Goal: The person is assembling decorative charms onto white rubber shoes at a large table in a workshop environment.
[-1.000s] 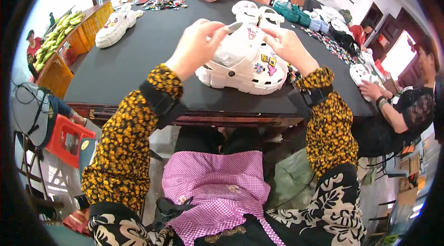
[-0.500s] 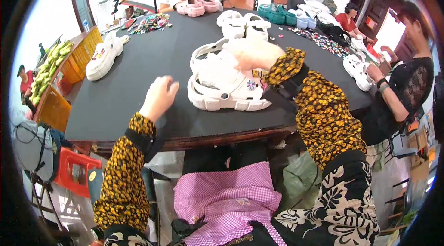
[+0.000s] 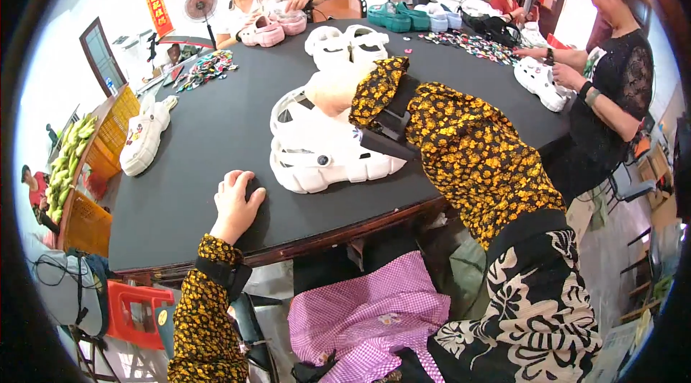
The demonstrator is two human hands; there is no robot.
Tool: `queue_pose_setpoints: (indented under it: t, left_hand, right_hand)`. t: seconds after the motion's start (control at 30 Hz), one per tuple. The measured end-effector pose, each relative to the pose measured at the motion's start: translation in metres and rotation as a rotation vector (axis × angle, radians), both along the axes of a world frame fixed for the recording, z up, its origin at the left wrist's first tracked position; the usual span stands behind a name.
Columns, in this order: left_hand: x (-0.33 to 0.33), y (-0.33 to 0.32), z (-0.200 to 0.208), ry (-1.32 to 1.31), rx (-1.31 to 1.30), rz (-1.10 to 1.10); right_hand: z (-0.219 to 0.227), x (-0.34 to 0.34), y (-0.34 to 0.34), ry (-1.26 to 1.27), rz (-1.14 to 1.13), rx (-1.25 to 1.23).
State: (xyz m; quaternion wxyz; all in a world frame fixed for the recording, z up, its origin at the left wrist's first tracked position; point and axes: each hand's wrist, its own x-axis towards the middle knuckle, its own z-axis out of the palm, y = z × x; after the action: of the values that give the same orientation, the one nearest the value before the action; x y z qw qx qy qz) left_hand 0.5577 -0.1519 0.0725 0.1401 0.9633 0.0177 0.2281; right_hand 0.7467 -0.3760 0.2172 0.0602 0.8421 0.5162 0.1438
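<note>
In front of me a pair of chunky white clogs lies on the dark table, toes to the right, with heel straps at the left. My left hand rests on the tabletop left of them, fingers spread and holding nothing. Over the farther clog reaches my right hand; it is washed out by light, and its fingers are hidden, so any grip cannot be made out. My right sleeve covers the toe ends. Beyond that hand stand more white clogs.
A white clog with charms sits at the table's left. Piles of small colourful charms lie farther back. Across the table, a person handles pink clogs. At right, another person holds a white clog. Green clogs stand behind.
My left hand has come down nearer the table edge. The right hand has shifted leftward across the far clog, its sleeve now covering the toes. The whole view has tilted and turned.
</note>
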Motion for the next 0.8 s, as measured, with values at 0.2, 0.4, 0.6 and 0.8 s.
queue_pose_setpoints:
  t: [0.2,0.4,0.6,0.8]
  left_hand:
    - [0.016,-0.022,-0.001,-0.037,0.031,-0.087]
    - [0.002,-0.014,0.004,-0.025,0.041,-0.034]
    - [0.005,-0.018,0.002,-0.027,0.095,-0.003]
    - [0.011,-0.02,0.001,-0.055,0.105,-0.035]
  right_hand:
    - [0.069,-0.032,-0.079,0.189,-0.177,-0.078]
    - [0.105,-0.002,-0.142,0.108,-0.271,0.006]
    - [0.119,0.066,-0.243,-0.222,-0.488,0.102]
    - [0.084,0.072,-0.311,-0.302,-0.656,0.399]
